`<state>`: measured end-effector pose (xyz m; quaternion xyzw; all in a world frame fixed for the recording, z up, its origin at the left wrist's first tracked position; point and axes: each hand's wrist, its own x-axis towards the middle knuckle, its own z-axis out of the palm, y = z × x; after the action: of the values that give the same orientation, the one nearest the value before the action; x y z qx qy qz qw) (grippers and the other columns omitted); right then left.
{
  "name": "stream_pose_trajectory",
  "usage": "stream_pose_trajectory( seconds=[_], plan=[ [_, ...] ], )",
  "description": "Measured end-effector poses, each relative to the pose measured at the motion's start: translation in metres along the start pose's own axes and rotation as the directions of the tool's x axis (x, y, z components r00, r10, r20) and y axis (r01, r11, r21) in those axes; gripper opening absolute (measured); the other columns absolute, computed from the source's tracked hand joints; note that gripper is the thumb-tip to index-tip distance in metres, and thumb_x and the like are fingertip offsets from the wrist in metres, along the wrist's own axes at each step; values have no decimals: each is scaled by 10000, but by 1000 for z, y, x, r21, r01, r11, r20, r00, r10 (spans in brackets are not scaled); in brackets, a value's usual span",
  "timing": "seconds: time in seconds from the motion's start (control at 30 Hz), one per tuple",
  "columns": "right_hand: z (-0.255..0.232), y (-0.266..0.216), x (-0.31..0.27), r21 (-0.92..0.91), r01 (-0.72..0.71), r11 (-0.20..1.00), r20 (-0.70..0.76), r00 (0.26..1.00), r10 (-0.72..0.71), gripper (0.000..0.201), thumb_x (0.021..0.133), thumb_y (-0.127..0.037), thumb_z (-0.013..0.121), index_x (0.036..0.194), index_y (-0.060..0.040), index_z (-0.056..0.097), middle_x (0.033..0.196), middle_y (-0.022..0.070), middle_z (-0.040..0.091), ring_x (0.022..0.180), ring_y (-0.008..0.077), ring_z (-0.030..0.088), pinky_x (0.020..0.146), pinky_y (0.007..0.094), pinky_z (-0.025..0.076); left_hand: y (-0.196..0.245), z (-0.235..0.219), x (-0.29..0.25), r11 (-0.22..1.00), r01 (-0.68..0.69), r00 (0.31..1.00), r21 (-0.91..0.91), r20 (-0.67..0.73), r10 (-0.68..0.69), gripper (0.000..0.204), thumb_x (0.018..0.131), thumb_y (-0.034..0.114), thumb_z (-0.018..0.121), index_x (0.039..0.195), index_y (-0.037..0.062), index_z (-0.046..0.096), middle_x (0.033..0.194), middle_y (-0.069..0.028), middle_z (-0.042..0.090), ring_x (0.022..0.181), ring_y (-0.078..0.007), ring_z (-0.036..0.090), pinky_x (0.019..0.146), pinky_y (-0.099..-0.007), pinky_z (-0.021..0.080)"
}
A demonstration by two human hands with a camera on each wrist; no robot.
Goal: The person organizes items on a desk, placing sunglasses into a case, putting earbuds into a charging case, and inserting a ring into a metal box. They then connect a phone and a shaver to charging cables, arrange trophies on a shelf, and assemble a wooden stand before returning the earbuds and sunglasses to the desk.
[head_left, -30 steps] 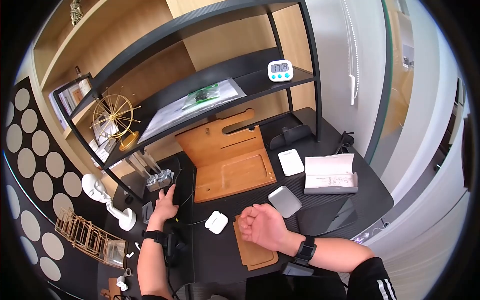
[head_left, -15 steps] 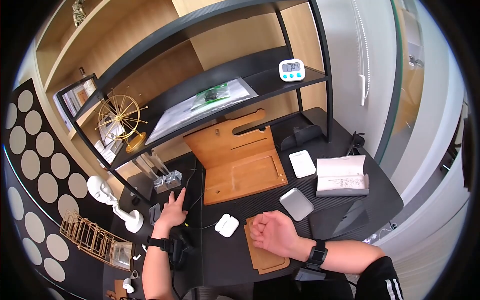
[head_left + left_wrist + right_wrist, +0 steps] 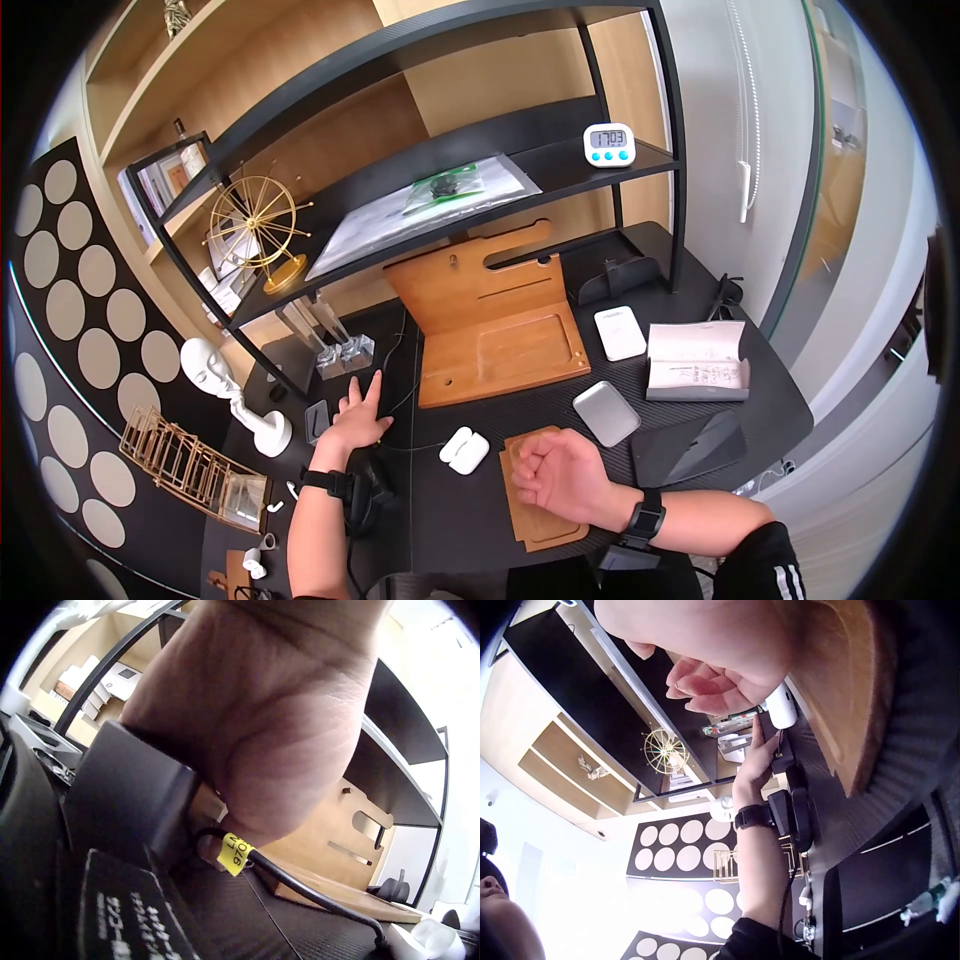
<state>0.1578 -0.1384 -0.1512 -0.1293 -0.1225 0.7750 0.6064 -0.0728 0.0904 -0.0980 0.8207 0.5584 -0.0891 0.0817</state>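
Observation:
In the head view my left hand (image 3: 358, 418) lies palm down on the black desk with fingers spread, just in front of a clear crystal piece (image 3: 345, 357) and right of a small dark-screened device (image 3: 317, 421). My right hand (image 3: 566, 480) rests over a thin brown wooden tray (image 3: 550, 530), palm turned up and fingers loosely curled, holding nothing. A white earbud case (image 3: 464, 451) stands between the hands. Behind it is a wooden organizer (image 3: 500, 350). The left wrist view shows the heel of the left hand (image 3: 255, 727) beside a black cable with a yellow tag (image 3: 234, 854).
A silver tin (image 3: 606, 413), a white box (image 3: 620, 333), an open glasses case (image 3: 697, 362) and a dark flat sleeve (image 3: 690, 447) lie at the right. A white head figure (image 3: 270, 432) stands left. Above is a black shelf with a timer (image 3: 609, 146).
The head view has shifted, so the desk items appear farther right. The left hand's fingers have spread wider. The right hand stays over the thin tray, and the timer reading has counted down.

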Motion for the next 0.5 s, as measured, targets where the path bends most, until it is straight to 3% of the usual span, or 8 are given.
stream_pose_trajectory(
  seconds=[0.13,0.23,0.27,0.33,0.37,0.4,0.47,0.5],
  plan=[
    [1,-1,0,-34,32,999,-48,998,-33,331,831,-367,440,810,-65,574,699,58,483,648,187,424,623,308,365,-1,-1,-2,1000,3,1000,-28,4,-3,908,804,352,640,1461,277,17,1481,-281,1,1318,-522,153,1072,-490,245],
    [0,-2,1,-8,42,999,-51,998,-42,326,828,-368,451,800,-69,577,689,56,471,642,187,418,624,304,362,-12,-3,0,984,-74,997,-160,24,79,885,794,403,649,1463,268,86,1473,-301,-27,1330,-514,128,1085,-478,206],
    [1,-3,1,-21,31,999,-54,998,-33,326,828,-368,451,800,-69,577,689,56,471,642,187,418,624,304,362,-17,-8,-1,972,-103,994,-212,24,110,846,822,348,641,1463,171,117,1480,-289,41,1365,-416,149,1086,-427,224],
    [0,-4,0,23,45,999,-54,998,-44,321,821,-368,465,790,-69,577,684,57,462,633,188,409,623,301,357,-56,3,22,762,-333,942,-555,-159,295,813,827,304,641,1445,75,166,1434,-291,231,1337,-374,259,1059,-398,287],
    [0,-5,-1,15,42,999,-63,997,-41,321,821,-368,465,790,-69,577,684,57,462,633,188,409,623,301,357,-61,-2,23,601,-172,982,-780,-85,171,763,841,236,638,1412,-19,201,1373,-263,361,1299,-296,345,1027,-342,323],
    [1,-5,0,15,45,999,-68,997,-44,316,818,-366,471,788,-69,576,680,55,452,632,188,403,620,299,353,-55,-19,11,541,-86,996,-837,-59,67,731,844,224,633,1409,-4,229,1337,-245,410,1231,-292,422,990,-316,350],
    [1,-4,2,21,53,998,-69,996,-51,312,814,-363,476,786,-68,574,676,53,442,632,187,397,616,297,349,-61,-30,11,532,-49,982,-845,-139,-129,751,841,219,631,1428,39,199,1301,-232,441,1192,-271,451,982,-376,357],
    [-1,-3,2,52,55,997,-63,997,-52,304,817,-362,480,788,-71,567,681,57,448,634,187,403,611,298,349,-66,-31,14,457,-34,965,-889,-148,-217,780,832,221,638,1435,51,173,1292,-221,446,1183,-279,451,982,-417,351]
  ],
)
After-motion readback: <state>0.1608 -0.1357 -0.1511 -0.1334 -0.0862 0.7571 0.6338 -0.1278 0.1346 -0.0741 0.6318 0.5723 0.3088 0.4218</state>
